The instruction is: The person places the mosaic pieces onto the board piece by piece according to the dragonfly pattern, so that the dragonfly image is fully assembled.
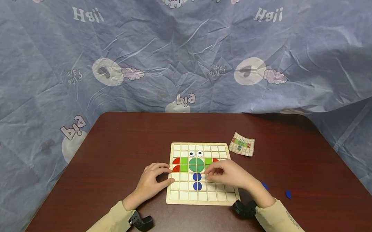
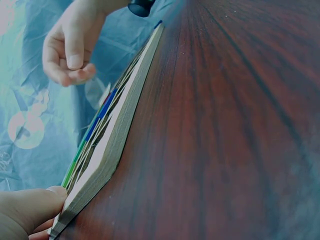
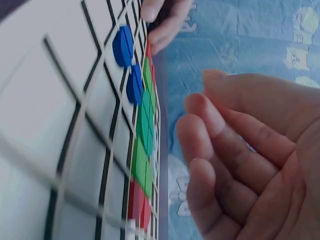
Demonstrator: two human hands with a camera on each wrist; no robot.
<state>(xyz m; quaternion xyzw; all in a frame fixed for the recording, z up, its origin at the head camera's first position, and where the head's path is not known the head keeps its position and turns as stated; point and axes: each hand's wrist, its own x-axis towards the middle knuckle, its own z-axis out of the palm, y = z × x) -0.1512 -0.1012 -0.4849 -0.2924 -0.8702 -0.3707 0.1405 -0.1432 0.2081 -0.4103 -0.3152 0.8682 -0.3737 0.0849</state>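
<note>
A wooden grid board [image 1: 182,195] lies on the table with coloured flat pieces forming a crab-like figure. Two eye pieces [image 1: 195,153] sit above a green circle [image 1: 196,165], flanked by light green squares [image 1: 184,164] and red pieces [image 1: 176,168]. Below the circle are blue half-circle pieces [image 1: 197,186] in two rounds. My left hand [image 1: 152,180] touches the board's left edge with thumb and fingers extended. Over the board's right half hovers my right hand [image 1: 228,173], fingers loosely bent; in the right wrist view, nothing shows between its fingertips [image 3: 214,76].
A pattern card [image 1: 242,145] with a similar figure lies beyond the board's right corner. Loose blue pieces [image 1: 288,194] lie on the dark red table [image 1: 125,137] to the right, one partly behind the right forearm. A printed blue cloth [image 1: 163,59] hangs behind the table.
</note>
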